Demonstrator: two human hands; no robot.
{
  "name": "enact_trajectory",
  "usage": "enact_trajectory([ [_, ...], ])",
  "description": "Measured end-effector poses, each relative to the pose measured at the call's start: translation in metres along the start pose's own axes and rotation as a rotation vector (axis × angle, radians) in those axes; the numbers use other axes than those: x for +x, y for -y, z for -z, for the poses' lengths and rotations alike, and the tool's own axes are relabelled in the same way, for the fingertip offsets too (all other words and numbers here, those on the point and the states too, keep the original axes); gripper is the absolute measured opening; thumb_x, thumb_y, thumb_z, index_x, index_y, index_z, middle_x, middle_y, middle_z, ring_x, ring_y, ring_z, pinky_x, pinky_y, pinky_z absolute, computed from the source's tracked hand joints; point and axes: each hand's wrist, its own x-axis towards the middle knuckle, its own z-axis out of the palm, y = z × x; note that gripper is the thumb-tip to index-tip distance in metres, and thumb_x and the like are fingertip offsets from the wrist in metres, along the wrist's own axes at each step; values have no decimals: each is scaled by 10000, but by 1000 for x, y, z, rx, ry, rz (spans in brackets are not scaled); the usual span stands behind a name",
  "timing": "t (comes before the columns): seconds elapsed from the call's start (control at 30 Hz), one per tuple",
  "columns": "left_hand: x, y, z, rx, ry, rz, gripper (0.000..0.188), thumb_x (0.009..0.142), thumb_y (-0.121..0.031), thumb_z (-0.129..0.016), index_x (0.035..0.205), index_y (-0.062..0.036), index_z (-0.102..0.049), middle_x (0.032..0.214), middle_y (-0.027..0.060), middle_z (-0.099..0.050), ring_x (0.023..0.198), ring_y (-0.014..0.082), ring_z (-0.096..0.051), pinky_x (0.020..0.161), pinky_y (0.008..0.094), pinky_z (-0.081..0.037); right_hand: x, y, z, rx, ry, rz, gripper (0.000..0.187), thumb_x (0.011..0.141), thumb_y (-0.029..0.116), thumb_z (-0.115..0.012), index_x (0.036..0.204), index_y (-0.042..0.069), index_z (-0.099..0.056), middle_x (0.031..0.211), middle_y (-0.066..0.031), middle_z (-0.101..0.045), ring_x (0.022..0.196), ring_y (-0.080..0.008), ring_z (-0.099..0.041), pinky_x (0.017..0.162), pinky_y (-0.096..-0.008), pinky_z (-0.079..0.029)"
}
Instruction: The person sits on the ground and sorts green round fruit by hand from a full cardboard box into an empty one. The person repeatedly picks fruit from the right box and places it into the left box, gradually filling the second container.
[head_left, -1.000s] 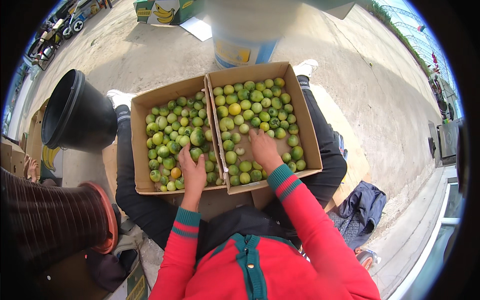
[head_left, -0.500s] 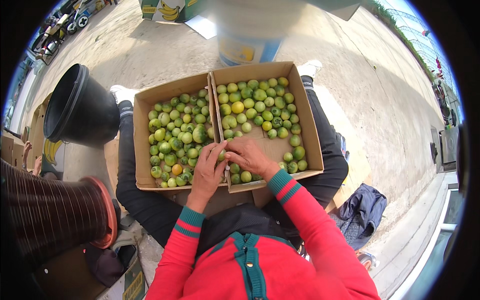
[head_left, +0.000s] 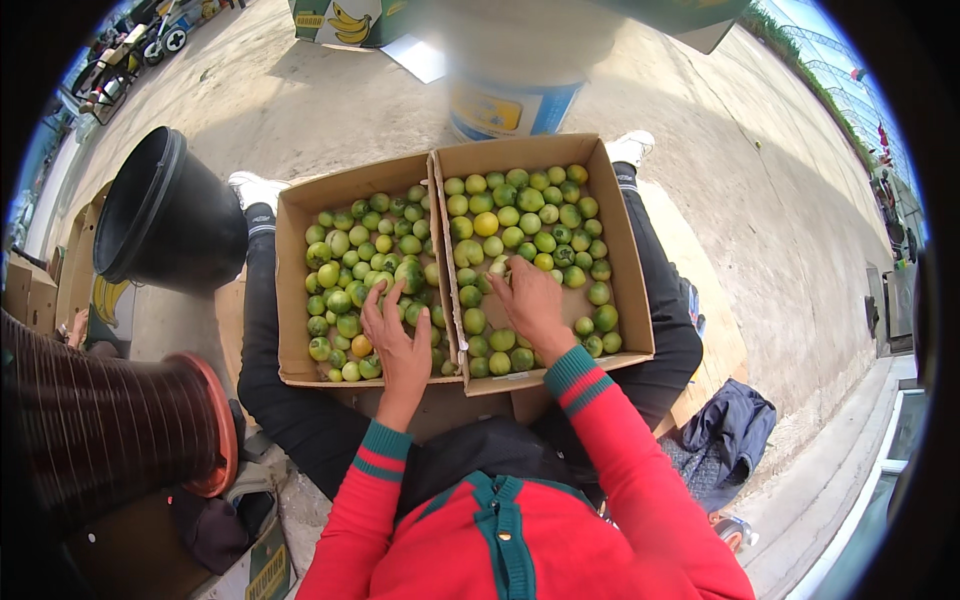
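Note:
Two open cardboard boxes sit side by side between my outstretched legs. The left box (head_left: pixel 290 345) is filled with loose, mostly green tomatoes (head_left: pixel 330 275), and one orange tomato (head_left: pixel 361 346) stands out. Over its right part hovers my left hand (head_left: pixel 398 345), fingers spread and nothing held. In the right box (head_left: pixel 630 300), more green tomatoes (head_left: pixel 510 216) lie in rows along the far and side parts. My right hand (head_left: pixel 532 302) reaches into this box, thumb and fingers pinched around a small green tomato (head_left: pixel 499 268) beside the others.
A black bucket (head_left: pixel 190 220) leans at the left. Below it lies a dark ribbed tub with an orange rim (head_left: pixel 215 425). A white and blue pail (head_left: pixel 520 105) stands beyond the boxes, near a banana carton (head_left: pixel 345 22). Dark clothing (head_left: pixel 725 425) lies at the right.
My hands have come apart from above the shared wall of the boxes. The right moved up and right into the right box with a tomato; the left opened over the left box.

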Motion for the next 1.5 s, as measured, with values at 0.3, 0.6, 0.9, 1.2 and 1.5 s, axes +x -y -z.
enact_trajectory([
  [0.3,4,-13,6,-190,216,-293,377,908,-60,-590,1282,-73,-545,1086,135,-585,989,318,-533,864,424,-412,-10,11,4,266,-69,674,229,922,303,-606,908,75,-590,797,-102,-564,819,-289,-562,745,-393,-425],
  [0.6,-1,15,-9,-170,118,286,334,939,-123,-586,1250,-32,-508,1245,181,-501,1146,357,-445,985,457,-357,0,-17,-41,-113,14,220,318,819,59,-585,1136,50,-557,1032,-124,-598,940,-320,-629,796,-438,-512],
  [0.9,0,14,-10,-47,101,96,494,893,-161,-656,1346,-72,-482,1327,175,-424,1234,361,-408,1039,450,-344,5,-7,-23,-110,-99,123,337,900,344,-632,1007,35,-550,877,-150,-626,782,-343,-641,715,-437,-498],
  [1.2,3,-8,5,-268,316,-255,572,850,-105,-687,1388,-111,-492,1156,149,-539,991,333,-540,857,419,-450,-8,12,-4,305,-20,680,349,910,400,-615,949,60,-546,832,-155,-600,819,-360,-576,705,-447,-443],
  [1.5,2,41,-16,-530,-176,546,398,1008,-163,-495,1376,-34,-412,1409,180,-362,1251,310,-421,1022,394,-377,-1,-1,-36,40,95,274,213,895,165,-604,1069,56,-549,1038,-200,-575,843,-417,-617,701,-498,-511],
])
